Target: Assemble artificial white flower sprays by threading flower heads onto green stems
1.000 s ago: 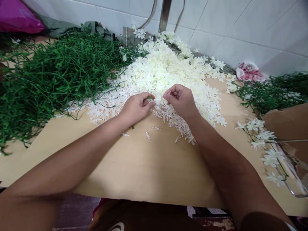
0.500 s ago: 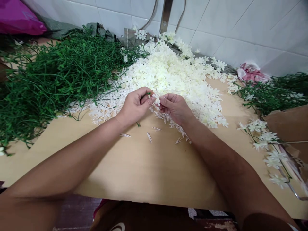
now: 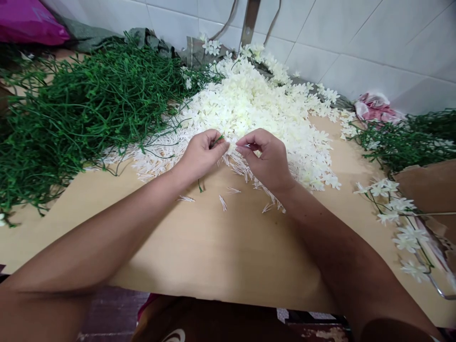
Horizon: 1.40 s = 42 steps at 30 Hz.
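Note:
My left hand [image 3: 204, 153] is closed in a pinch around a green plastic flower stem [image 3: 218, 138]. The stem's lower end hangs below the palm. At its tip, between both hands, is a small white artificial flower [image 3: 232, 144], hard to separate from the white pile behind. My right hand [image 3: 269, 156] pinches at this flower with thumb and forefinger, its other fingers curled. Right behind the hands rises a big heap of white artificial flowers [image 3: 256, 99]. Thin white stamen pieces [image 3: 223, 203] lie on the table in front of them.
A thick mass of green stems [image 3: 96, 104] covers the table's left side. To the right are more green stems [image 3: 416, 137], a finished-looking flower spray [image 3: 401, 205] and a cardboard box [image 3: 427, 185]. A tiled wall [image 3: 320, 33] closes off the back of the wooden table [image 3: 221, 251].
My right hand has turned, its wrist rising and its fingers straightening at the flower. The left hand keeps its pinch on the stem. The whole view has shifted slightly.

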Available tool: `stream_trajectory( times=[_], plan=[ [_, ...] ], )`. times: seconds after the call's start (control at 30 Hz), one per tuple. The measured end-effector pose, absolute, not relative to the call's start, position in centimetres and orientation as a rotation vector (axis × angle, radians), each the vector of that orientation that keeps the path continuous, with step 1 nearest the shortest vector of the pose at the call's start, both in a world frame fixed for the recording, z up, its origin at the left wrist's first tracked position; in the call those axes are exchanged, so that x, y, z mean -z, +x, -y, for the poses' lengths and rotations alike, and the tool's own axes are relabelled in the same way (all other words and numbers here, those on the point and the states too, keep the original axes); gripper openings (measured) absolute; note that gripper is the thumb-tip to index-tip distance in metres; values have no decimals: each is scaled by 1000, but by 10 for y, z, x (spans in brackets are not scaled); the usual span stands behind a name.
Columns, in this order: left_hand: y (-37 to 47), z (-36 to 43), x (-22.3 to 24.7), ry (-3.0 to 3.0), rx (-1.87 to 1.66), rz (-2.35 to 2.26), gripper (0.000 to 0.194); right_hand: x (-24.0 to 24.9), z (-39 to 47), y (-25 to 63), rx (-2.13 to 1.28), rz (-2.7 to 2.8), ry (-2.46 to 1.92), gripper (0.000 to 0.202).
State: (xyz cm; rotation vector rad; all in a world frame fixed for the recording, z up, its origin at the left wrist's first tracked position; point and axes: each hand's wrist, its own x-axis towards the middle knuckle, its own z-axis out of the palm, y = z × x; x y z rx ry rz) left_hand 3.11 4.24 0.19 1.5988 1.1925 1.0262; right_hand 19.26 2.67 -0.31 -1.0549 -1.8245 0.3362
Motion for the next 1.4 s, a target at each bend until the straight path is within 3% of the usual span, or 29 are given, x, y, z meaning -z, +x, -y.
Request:
stream_trajectory(
  times=[0.23,0.47,0.6,0.9,1.4],
  plan=[
    [31,-45,2,1641,-999,-1086,16,13,-31,197,78,1988,-1007,11],
    [31,-44,2,1691,-979,-1071,16,16,-32,197,146,1990,-1000,11],
    [31,-42,0,1693,-974,-1042,20,14,-30,194,-23,1964,-1061,10],
    [28,-42,-4,1564,-1029,-874,15,13,-35,194,-857,1610,-998,6],
    [27,-42,-3,1559,-1017,-1015,8,8,-31,190,-1013,1475,-969,30]
  ],
)
